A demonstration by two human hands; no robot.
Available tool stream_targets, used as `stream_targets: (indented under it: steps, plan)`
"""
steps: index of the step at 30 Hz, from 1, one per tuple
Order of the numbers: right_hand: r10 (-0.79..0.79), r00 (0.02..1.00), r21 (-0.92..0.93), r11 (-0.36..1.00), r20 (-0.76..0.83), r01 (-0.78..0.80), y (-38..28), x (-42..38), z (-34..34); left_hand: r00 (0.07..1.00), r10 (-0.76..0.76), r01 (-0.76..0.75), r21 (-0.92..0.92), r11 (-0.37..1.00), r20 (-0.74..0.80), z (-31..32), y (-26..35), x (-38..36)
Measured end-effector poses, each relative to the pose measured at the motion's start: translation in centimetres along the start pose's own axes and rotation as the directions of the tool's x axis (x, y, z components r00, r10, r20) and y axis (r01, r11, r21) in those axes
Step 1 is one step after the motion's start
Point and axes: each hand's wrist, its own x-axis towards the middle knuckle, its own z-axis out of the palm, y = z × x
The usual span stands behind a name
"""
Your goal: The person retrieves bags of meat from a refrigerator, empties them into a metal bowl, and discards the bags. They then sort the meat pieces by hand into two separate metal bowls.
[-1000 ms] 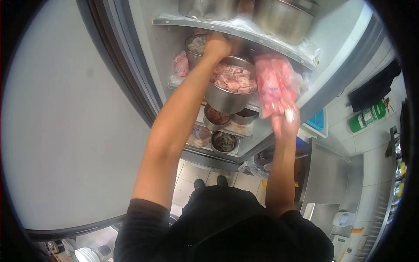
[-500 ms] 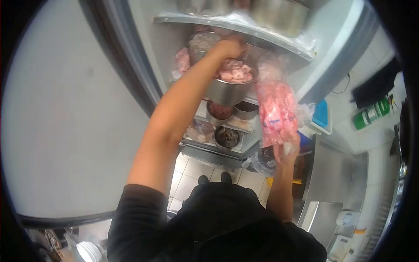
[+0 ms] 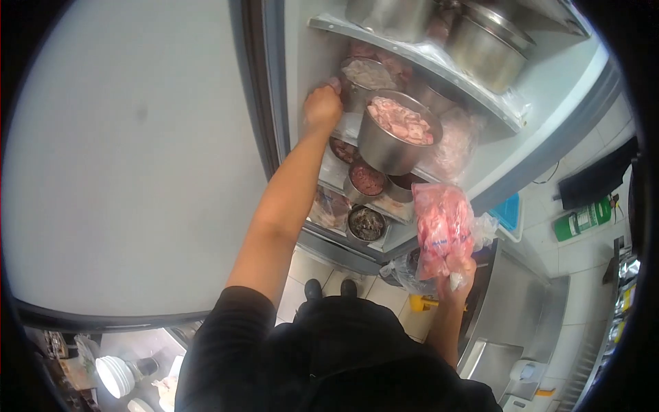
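I stand before an open fridge. My left hand (image 3: pixel 322 108) reaches to the left end of the middle shelf, its fingers closed on something by a steel bowl of pale pieces (image 3: pixel 367 74); what it holds is hidden. A larger steel bowl of pink raw meat chunks (image 3: pixel 398 130) stands just right of it. My right hand (image 3: pixel 456 285) hangs lower, outside the fridge, gripping a clear plastic bag of pink meat (image 3: pixel 443 230) from below.
The top shelf (image 3: pixel 425 58), lined with plastic, carries steel pots (image 3: pixel 487 44). Lower shelves hold bowls of dark food (image 3: pixel 367 223). The open fridge door (image 3: pixel 130 158) fills the left. A steel counter (image 3: pixel 515 302), blue tub (image 3: pixel 509 209) and green bottle (image 3: pixel 580 218) lie right.
My left hand has moved from above the meat bowl to the shelf's left end. My right hand has lowered the bag of meat away from the shelves.
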Motion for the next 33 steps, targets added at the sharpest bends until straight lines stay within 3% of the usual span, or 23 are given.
stream_targets:
  steps: [2,3,6,10,12,14,16,19,21,22,24,27,30,31,33]
  plan:
    - [0.055,0.999,-0.029,0.998,0.000,-0.055,-0.1,-1.3,0.5,0.993,-0.117,0.116,-0.062,0.991,-0.019,-0.6,0.0,-1.4]
    - [0.092,0.996,-0.024,0.995,-0.012,-0.093,-0.2,-1.9,0.8,0.983,-0.027,-0.008,-0.187,0.982,-0.182,-1.3,-0.2,-3.2]
    - [0.215,0.976,0.000,0.977,0.046,-0.215,0.5,-3.0,-0.7,0.907,0.037,-0.208,-0.371,0.905,-0.419,-2.7,-0.7,-6.0]
    - [0.335,0.935,-0.004,0.942,0.115,-0.337,1.9,-3.7,-3.8,0.790,-0.238,-0.137,-0.542,0.829,-0.564,-0.4,-2.6,-9.0]
    - [0.404,0.902,-0.137,0.912,0.154,-0.386,2.7,-3.5,-3.3,0.929,-0.299,-0.100,-0.928,0.359,-0.216,-4.8,-2.0,-16.8]
    - [0.492,0.841,-0.287,0.858,0.223,-0.426,3.0,-4.4,-3.2,0.933,-0.349,0.016,-0.979,-0.203,0.088,-7.0,-1.7,-24.8]
    - [0.618,0.692,-0.390,0.781,0.373,-0.487,3.2,-4.6,-5.2,0.663,-0.671,-0.003,-0.895,-0.447,0.333,-8.2,-1.0,-33.1]
    - [0.628,0.582,-0.393,0.778,0.516,-0.490,5.9,-5.7,-5.3,0.743,-0.556,0.059,-0.864,-0.500,0.373,-5.3,-3.7,-45.8]
    - [0.636,0.482,-0.431,0.767,0.602,-0.474,6.5,-6.6,-3.6,0.645,-0.640,0.166,-0.895,-0.415,0.416,-7.2,-2.9,-52.8]
    - [0.642,0.401,-0.471,0.760,0.654,-0.448,7.0,-7.1,-2.9,0.472,-0.751,0.267,-0.887,-0.377,0.461,-8.5,-2.1,-55.8]
    - [0.652,0.224,-0.544,0.741,0.724,-0.394,8.3,-8.7,-1.6,0.354,-0.739,0.293,-0.818,-0.494,0.573,-11.4,-0.1,-60.5]
    - [0.590,-0.091,-0.576,0.805,0.802,0.145,7.7,-11.8,4.1,0.500,-0.680,0.229,-0.839,-0.493,0.536,-14.2,0.5,-65.9]
    - [0.316,-0.321,-0.259,0.943,0.893,0.209,4.7,-19.3,12.5,0.620,-0.722,0.038,-0.932,-0.361,0.305,-17.3,1.7,-69.3]
    - [0.248,-0.408,-0.182,0.964,0.878,0.194,4.5,-21.6,14.3,0.686,-0.664,0.040,-0.927,-0.373,0.296,-18.3,1.2,-71.0]
    - [0.209,-0.547,-0.082,0.966,0.811,0.247,4.7,-26.1,16.8,0.584,-0.784,-0.109,-0.937,-0.332,0.210,-20.4,0.9,-74.0]
